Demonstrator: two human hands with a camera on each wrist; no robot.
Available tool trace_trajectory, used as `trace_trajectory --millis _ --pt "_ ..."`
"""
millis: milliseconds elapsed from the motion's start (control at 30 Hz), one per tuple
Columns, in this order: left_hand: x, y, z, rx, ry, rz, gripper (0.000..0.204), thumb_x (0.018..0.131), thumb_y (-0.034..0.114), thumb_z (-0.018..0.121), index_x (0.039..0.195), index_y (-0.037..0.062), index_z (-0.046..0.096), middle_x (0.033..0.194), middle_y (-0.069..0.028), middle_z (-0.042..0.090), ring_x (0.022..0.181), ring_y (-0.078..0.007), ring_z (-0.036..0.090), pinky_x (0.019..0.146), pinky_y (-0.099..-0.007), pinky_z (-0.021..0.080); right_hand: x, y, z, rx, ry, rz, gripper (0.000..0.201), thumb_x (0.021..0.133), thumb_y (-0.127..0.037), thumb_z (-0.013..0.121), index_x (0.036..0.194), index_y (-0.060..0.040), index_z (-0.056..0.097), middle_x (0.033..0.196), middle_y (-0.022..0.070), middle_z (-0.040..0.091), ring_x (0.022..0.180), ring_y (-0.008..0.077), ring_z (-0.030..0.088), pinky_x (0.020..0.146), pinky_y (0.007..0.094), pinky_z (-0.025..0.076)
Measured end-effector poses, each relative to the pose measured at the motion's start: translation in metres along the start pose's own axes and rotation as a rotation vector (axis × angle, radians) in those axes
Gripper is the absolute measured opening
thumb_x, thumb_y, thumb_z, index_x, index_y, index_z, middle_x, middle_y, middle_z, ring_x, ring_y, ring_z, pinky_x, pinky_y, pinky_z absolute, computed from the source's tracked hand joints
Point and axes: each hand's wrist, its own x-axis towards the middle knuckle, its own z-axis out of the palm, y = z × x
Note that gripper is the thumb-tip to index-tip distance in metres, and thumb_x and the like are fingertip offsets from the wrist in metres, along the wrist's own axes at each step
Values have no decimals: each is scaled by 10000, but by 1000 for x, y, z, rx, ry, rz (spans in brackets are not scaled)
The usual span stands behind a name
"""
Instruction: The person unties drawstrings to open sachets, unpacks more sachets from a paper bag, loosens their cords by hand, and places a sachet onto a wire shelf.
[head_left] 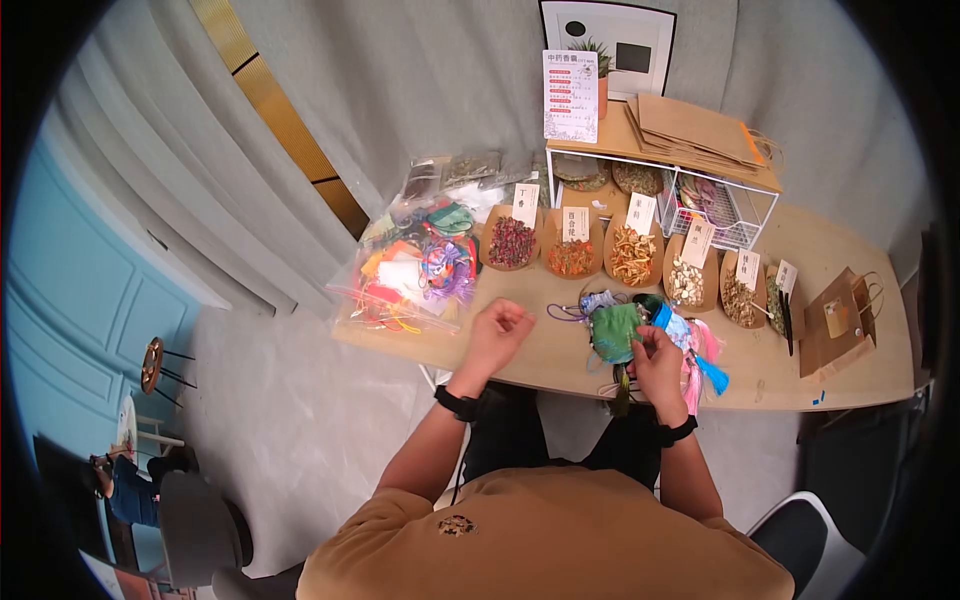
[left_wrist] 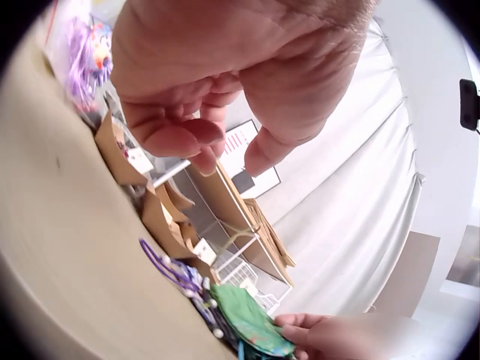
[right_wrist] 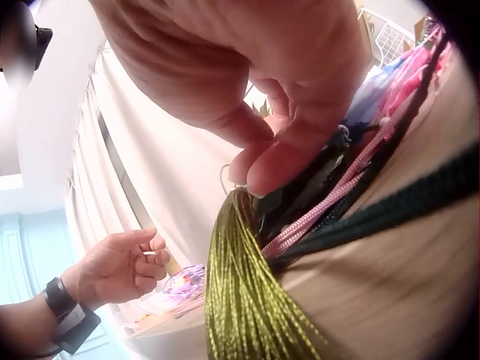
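Note:
A green sachet [head_left: 614, 333] lies at the left of a pile of colourful pouches near the table's front edge. My right hand [head_left: 660, 372] pinches its lower right edge; in the right wrist view the thumb and finger meet at the top of an olive-green tassel [right_wrist: 244, 277]. My left hand [head_left: 497, 338] hovers left of the pile, fingers loosely bent, with nothing between them. Blue and pink tassels [head_left: 712, 373] hang beside the right hand. A purple cord loop [left_wrist: 156, 259] sticks out from the pile in the left wrist view.
Behind the pile stand several paper trays of dried herbs [head_left: 633, 255] with labels. Plastic bags of pouches [head_left: 400, 275] lie at the left. A wooden shelf [head_left: 600, 150] with paper bags stands behind, and a paper bag [head_left: 835, 330] at the right.

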Motion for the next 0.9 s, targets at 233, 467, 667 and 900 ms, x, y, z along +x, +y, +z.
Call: trace_trajectory --millis 233,467,667,900 --pt "44 21 -83 579 229 180 224 715 104 758 831 13 589 778 -100 586 658 -199 539 595 -321 451 3 -9 -2 -237 38 -312 256 760 29 671 1001 22 586 1032 164 591 546 184 621 502 289 492" --pt "90 7 -123 1073 291 263 384 676 180 780 953 -12 598 1010 -213 610 995 -361 557 855 -409 457 -8 -25 0 -279 19 -272 244 742 18 693 968 7 602 1172 154 513 571 197 609 528 293 499" --pt "106 5 -117 1131 122 -135 532 676 243 788 1092 -4 567 1048 -209 629 999 -394 584 852 -424 482 -16 -29 -1 -355 56 -312 221 731 -13 717 925 3 613 1169 147 510 551 195 581 511 299 483" --pt "87 0 -116 -111 186 -50 354 723 -8 738 1029 40 565 839 -44 644 687 -131 605 619 -262 504 -17 -42 1 -212 88 -374 219 740 -8 715 935 -18 615 1100 115 522 501 121 538 456 251 437"
